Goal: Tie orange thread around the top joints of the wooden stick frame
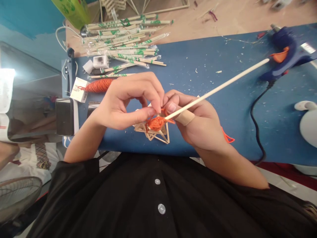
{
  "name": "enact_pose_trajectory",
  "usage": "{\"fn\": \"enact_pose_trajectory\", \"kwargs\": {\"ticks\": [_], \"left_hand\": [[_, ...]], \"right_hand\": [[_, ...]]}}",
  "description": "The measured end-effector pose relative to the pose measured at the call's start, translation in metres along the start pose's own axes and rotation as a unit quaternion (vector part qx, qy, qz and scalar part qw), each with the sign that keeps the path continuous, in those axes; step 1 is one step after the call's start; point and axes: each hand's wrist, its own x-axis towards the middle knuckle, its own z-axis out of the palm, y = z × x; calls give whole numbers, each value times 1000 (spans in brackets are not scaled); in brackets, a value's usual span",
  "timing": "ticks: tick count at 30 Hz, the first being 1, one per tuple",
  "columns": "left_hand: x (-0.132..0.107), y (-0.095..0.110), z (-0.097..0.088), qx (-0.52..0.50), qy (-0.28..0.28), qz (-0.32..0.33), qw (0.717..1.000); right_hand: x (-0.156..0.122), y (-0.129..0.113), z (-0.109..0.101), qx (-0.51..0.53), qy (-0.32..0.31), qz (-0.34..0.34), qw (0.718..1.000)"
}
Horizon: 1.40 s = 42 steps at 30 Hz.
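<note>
My left hand (133,99) is closed in a pinch, thumb and forefinger pressed together at a strand of orange string. Facing it, my right hand (198,119) also pinches the string between thumb and fingers; a tan bandage wraps its thumb. A pale wooden stick (218,88) slants up to the right across that thumb. At the stick's lower end sits a tangled wad of orange string (156,123), just below my fingertips. Beneath the wad lies a small frame of joined sticks (163,136), partly hidden. An orange string end (228,137) shows beside my right wrist.
Wrapped chopsticks (128,43) pile up at the back left. A spool of orange string (99,86) lies beside a white box (79,89) and a phone (64,116). At right are a blue glue gun (284,56) and its black cord (253,112).
</note>
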Motion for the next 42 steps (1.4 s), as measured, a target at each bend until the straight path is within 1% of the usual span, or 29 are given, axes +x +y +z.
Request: {"fn": "enact_pose_trajectory", "kwargs": {"ticks": [2,4,6,8,11,14,17,19,21,25,27,32,37,42], "left_hand": [[-3,-5,1,-24,37,12,999],[-6,-10,2,-80,71,16,994],[-10,-13,4,-140,98,8,985],[-12,-11,6,-176,126,-12,976],[-16,-5,9,-196,172,-41,965],[-19,-2,11,-174,206,-63,961],[-24,-7,10,-123,209,-114,963],[-27,-12,10,-103,208,-144,962],[-28,-15,9,-105,208,-153,961],[-26,-12,10,-117,203,-140,962],[-24,-10,10,-108,205,-133,964],[-22,-10,4,-90,227,-105,964],[-26,-15,2,-89,245,-87,962],[-29,-16,5,-90,263,-94,956]], "right_hand": [[-2,2,-2,-6,7,-6,1000],[-5,4,-5,-17,9,-29,999],[-10,5,-8,-39,17,-65,997],[-17,6,-10,-69,34,-94,993],[-28,9,-9,-110,67,-129,983],[-38,15,-5,-155,104,-179,966],[-41,21,1,-191,121,-220,949],[-40,25,6,-179,114,-224,951],[-37,27,11,-135,94,-220,962],[-30,26,19,-60,46,-218,973],[-26,24,20,-50,42,-218,974],[-21,19,13,-97,63,-193,974],[-26,16,4,-125,55,-199,970],[-34,12,0,-143,54,-189,970]]}}
